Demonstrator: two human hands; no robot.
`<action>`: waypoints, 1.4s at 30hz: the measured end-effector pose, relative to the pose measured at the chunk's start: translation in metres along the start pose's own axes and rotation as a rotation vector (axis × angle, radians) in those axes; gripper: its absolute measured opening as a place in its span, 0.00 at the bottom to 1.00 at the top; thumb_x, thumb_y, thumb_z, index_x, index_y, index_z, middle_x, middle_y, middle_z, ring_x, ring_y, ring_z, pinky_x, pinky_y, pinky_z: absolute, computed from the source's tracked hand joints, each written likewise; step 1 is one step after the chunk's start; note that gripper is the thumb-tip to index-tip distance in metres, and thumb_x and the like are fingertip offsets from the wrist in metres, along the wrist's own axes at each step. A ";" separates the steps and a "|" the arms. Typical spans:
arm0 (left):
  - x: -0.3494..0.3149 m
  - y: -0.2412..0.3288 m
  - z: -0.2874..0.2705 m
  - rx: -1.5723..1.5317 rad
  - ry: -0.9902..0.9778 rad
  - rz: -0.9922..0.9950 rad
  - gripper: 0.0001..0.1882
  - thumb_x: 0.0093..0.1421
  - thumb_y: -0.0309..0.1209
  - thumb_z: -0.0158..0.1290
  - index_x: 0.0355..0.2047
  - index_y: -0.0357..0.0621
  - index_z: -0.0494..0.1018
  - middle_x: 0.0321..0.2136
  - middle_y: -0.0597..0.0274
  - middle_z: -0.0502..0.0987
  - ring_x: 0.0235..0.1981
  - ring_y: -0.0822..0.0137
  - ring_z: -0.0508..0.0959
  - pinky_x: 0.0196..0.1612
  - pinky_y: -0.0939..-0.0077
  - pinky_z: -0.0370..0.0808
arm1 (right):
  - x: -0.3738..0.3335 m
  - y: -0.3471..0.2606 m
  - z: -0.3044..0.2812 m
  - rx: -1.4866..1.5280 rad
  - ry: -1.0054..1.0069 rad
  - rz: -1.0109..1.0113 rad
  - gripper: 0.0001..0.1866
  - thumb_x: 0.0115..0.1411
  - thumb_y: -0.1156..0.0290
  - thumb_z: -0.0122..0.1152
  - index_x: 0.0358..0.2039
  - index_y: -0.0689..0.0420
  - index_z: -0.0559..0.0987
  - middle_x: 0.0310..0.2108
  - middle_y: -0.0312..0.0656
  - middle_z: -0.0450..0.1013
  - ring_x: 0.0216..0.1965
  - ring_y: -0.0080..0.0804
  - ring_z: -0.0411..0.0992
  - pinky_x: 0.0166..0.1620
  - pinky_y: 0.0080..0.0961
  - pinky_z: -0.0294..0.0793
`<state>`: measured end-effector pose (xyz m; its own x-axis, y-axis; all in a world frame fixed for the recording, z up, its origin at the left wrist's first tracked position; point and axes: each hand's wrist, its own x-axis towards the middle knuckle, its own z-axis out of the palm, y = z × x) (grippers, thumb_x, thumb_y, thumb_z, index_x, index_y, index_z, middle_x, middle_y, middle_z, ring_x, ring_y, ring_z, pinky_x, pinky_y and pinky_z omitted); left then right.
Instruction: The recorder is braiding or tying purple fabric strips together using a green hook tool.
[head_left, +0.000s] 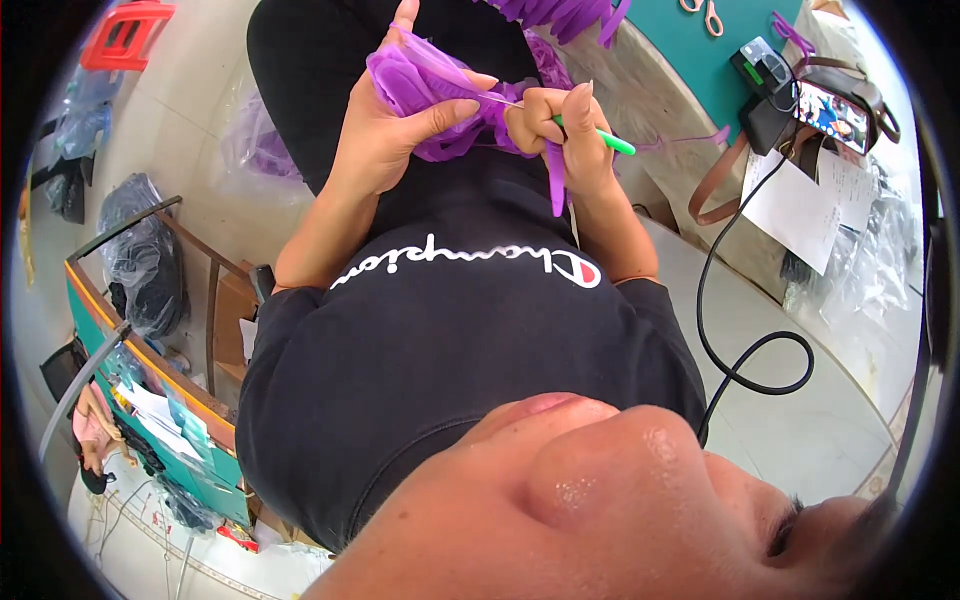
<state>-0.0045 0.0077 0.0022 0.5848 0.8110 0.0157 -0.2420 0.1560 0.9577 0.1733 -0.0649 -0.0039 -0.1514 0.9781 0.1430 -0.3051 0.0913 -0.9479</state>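
Observation:
My left hand (385, 125) is closed around a bunched purple piece of soft, sheer strip work (430, 80), its thumb pressed along the near side. Opposite it, my right hand (568, 135) grips a crochet hook with a green handle (618, 144). The hook's thin metal shaft points left, into the purple work. A flat purple strip (556, 180) hangs below the right hand's fingers. Both hands are close together above my lap. The hook's tip is too small to make out among the purple folds.
More purple strips (570, 14) lie at the top, beside a green tabletop (660, 25) with scissors (712, 18). At right are a phone (832, 116), papers (800, 205) and a looping black cable (705, 300). A plastic bag (255, 140) lies left; another person (92, 430) is far left.

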 end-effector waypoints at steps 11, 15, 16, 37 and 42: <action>-0.003 0.006 0.005 0.093 0.063 -0.049 0.49 0.47 0.21 0.63 0.65 0.38 0.46 0.38 0.54 0.78 0.42 0.67 0.77 0.50 0.76 0.70 | 0.005 0.007 -0.011 -0.710 0.275 -0.429 0.27 0.68 0.54 0.39 0.18 0.64 0.64 0.15 0.39 0.61 0.18 0.27 0.61 0.22 0.24 0.59; -0.004 0.004 -0.012 -0.172 -0.100 -0.381 0.28 0.43 0.24 0.66 0.47 0.39 0.72 0.33 0.63 0.76 0.36 0.72 0.76 0.46 0.78 0.70 | 0.014 -0.009 -0.074 -0.689 0.607 -0.531 0.29 0.68 0.51 0.40 0.15 0.59 0.60 0.17 0.37 0.61 0.18 0.25 0.58 0.23 0.23 0.57; -0.003 0.000 -0.025 -0.133 -0.333 -0.445 0.23 0.43 0.24 0.66 0.42 0.39 0.73 0.30 0.65 0.76 0.34 0.73 0.76 0.44 0.79 0.70 | 0.016 -0.017 -0.087 -0.563 0.663 -0.480 0.29 0.68 0.49 0.38 0.15 0.57 0.59 0.16 0.36 0.58 0.18 0.24 0.56 0.23 0.23 0.56; 0.005 -0.017 0.014 -0.202 0.245 -0.077 0.06 0.56 0.26 0.58 0.30 0.37 0.74 0.25 0.61 0.78 0.25 0.74 0.78 0.31 0.81 0.75 | 0.006 0.010 0.006 -0.922 0.090 -0.648 0.25 0.64 0.56 0.45 0.14 0.58 0.65 0.14 0.39 0.60 0.16 0.35 0.61 0.19 0.28 0.59; 0.005 -0.017 0.014 -0.198 0.247 -0.070 0.06 0.56 0.26 0.58 0.30 0.35 0.74 0.24 0.60 0.78 0.24 0.73 0.78 0.30 0.81 0.75 | 0.006 0.012 0.005 -0.959 0.086 -0.643 0.24 0.64 0.57 0.47 0.14 0.57 0.66 0.15 0.39 0.61 0.16 0.36 0.62 0.19 0.29 0.60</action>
<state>0.0137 0.0015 -0.0099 0.4059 0.9029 -0.1417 -0.3681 0.3034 0.8789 0.1639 -0.0587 -0.0125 -0.1515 0.7057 0.6921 0.5416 0.6450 -0.5392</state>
